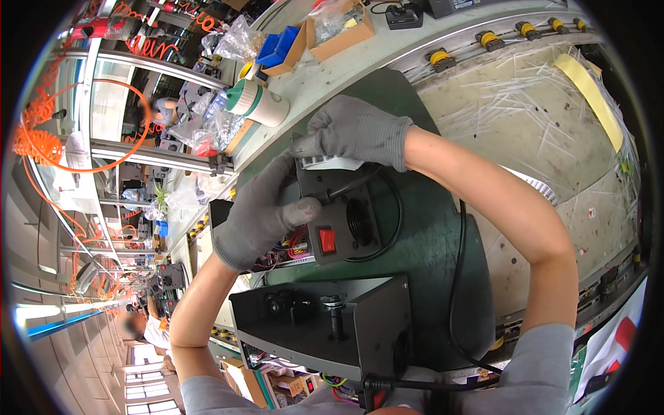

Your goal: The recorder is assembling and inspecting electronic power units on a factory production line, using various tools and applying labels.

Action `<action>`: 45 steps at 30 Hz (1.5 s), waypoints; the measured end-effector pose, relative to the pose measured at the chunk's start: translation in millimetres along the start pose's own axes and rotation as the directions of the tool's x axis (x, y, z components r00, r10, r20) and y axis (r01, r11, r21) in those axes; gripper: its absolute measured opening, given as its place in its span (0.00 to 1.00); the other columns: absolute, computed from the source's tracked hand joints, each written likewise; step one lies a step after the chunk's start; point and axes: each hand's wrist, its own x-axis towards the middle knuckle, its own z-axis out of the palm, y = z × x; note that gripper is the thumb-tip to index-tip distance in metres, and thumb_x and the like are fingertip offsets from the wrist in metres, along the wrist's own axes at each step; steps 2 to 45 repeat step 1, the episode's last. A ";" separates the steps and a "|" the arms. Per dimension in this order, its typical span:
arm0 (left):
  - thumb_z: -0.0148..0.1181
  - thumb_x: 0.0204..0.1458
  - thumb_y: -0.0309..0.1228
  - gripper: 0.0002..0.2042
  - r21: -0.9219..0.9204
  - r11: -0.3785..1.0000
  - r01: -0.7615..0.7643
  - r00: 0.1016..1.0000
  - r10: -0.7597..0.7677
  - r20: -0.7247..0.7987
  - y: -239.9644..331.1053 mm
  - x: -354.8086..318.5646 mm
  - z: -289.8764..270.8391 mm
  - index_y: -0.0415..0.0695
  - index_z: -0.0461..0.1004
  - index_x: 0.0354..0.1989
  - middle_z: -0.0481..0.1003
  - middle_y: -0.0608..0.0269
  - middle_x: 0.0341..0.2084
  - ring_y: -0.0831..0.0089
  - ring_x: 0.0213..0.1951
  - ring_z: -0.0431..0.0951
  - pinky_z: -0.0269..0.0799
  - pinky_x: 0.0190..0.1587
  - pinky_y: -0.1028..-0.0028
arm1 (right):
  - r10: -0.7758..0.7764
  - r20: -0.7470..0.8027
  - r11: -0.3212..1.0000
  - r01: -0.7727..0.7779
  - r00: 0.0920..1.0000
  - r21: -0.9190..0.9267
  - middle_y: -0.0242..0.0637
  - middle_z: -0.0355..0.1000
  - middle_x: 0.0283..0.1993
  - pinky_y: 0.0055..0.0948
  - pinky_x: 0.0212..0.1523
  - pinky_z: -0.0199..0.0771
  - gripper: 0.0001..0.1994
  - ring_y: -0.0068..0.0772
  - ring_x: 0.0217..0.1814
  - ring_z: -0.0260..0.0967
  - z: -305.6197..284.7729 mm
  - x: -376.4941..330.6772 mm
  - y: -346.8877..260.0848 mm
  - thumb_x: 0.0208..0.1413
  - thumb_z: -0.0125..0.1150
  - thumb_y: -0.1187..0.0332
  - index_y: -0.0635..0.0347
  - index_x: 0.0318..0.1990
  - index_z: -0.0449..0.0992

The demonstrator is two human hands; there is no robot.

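Gripping black panel (339,225), red switch (327,241), white label (330,162), gloved hands

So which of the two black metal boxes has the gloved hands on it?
The farther black metal box with the red rocker switch and round fan grille; the left hand and right hand grip it. The nearer open black box goes untouched.

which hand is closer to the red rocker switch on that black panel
Left. The left hand grips the black panel with its thumb just beside the red rocker switch; the right hand holds the panel's far top edge, farther off.
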 end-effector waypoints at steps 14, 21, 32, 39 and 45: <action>0.60 0.31 0.65 0.53 0.037 0.999 -0.030 1.000 0.030 -0.003 -4.5 0.8 -1.2 0.35 0.53 0.59 0.68 0.52 0.46 0.70 0.49 0.69 0.63 0.51 0.72 | 0.001 -0.008 1.000 -0.001 1.000 -0.003 0.30 0.67 0.17 0.19 0.22 0.62 0.17 0.19 0.20 0.61 -1.0 -3.2 -2.4 0.41 0.64 0.53 0.60 0.19 0.75; 0.60 0.31 0.65 0.53 0.037 0.999 -0.030 1.000 0.030 -0.003 -4.5 0.8 -1.2 0.35 0.53 0.59 0.68 0.52 0.46 0.70 0.49 0.69 0.63 0.51 0.72 | 0.001 -0.008 1.000 -0.001 1.000 -0.003 0.30 0.67 0.17 0.19 0.22 0.62 0.17 0.19 0.20 0.61 -1.0 -3.2 -2.4 0.41 0.64 0.53 0.60 0.19 0.75; 0.60 0.31 0.65 0.53 0.037 0.999 -0.030 1.000 0.030 -0.003 -4.5 0.8 -1.2 0.35 0.53 0.59 0.68 0.52 0.46 0.70 0.49 0.69 0.63 0.51 0.72 | 0.001 -0.008 1.000 -0.001 1.000 -0.003 0.30 0.67 0.17 0.19 0.22 0.62 0.17 0.19 0.20 0.61 -1.0 -3.2 -2.4 0.41 0.64 0.53 0.60 0.19 0.75; 0.60 0.31 0.65 0.53 0.037 0.999 -0.030 1.000 0.030 -0.003 -4.5 0.8 -1.2 0.35 0.53 0.59 0.68 0.52 0.46 0.70 0.49 0.69 0.63 0.51 0.72 | 0.001 -0.008 1.000 -0.001 1.000 -0.003 0.30 0.67 0.17 0.19 0.22 0.62 0.17 0.19 0.20 0.61 -1.0 -3.2 -2.4 0.41 0.64 0.53 0.60 0.19 0.75; 0.60 0.31 0.65 0.53 0.037 0.999 -0.030 1.000 0.030 -0.003 -4.5 0.8 -1.2 0.35 0.53 0.59 0.68 0.52 0.46 0.70 0.49 0.69 0.63 0.51 0.72 | 0.001 -0.008 1.000 -0.001 1.000 -0.003 0.30 0.67 0.17 0.19 0.22 0.62 0.17 0.19 0.20 0.61 -1.0 -3.2 -2.4 0.41 0.64 0.53 0.60 0.19 0.75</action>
